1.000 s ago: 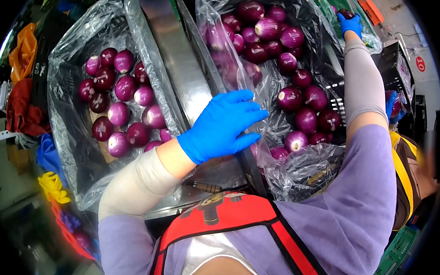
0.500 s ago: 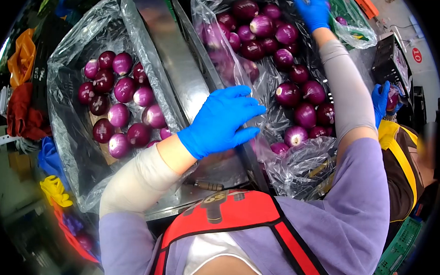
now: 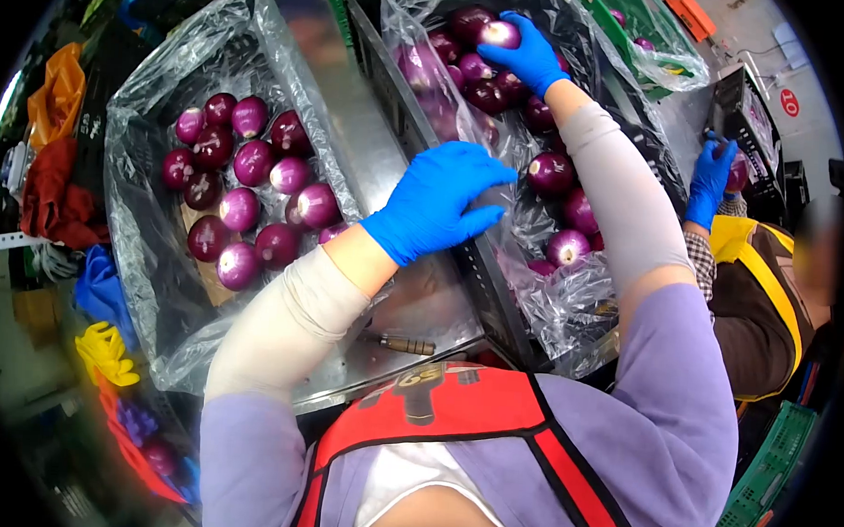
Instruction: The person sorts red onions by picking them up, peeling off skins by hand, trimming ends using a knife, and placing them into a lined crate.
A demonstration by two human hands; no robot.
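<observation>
My right hand (image 3: 533, 59), in a blue glove, has its fingers curled round a red onion (image 3: 498, 35) at the far end of the right lined crate (image 3: 496, 300). More red onions (image 3: 551, 174) lie in that crate, partly covered by my forearm and the clear plastic. Over the near side of the same crate hovers my left hand (image 3: 436, 206), also gloved blue, thumb and fingers apart with nothing between them. On the left, a second crate lined with clear plastic (image 3: 134, 279) holds several peeled red onions (image 3: 240, 209).
Between the crates runs a metal worktop (image 3: 339, 119) with a wooden-handled knife (image 3: 404, 345) near its front edge. At right, a co-worker's blue-gloved hand (image 3: 708, 182) holds an onion. Yellow gloves (image 3: 105, 351) hang at left; a green crate (image 3: 629, 46) stands at the back right.
My right hand has come back from beyond the right crate's far edge and closed round an onion inside it. My left hand stays nearly in place, still without anything. The co-worker's hand has shifted left.
</observation>
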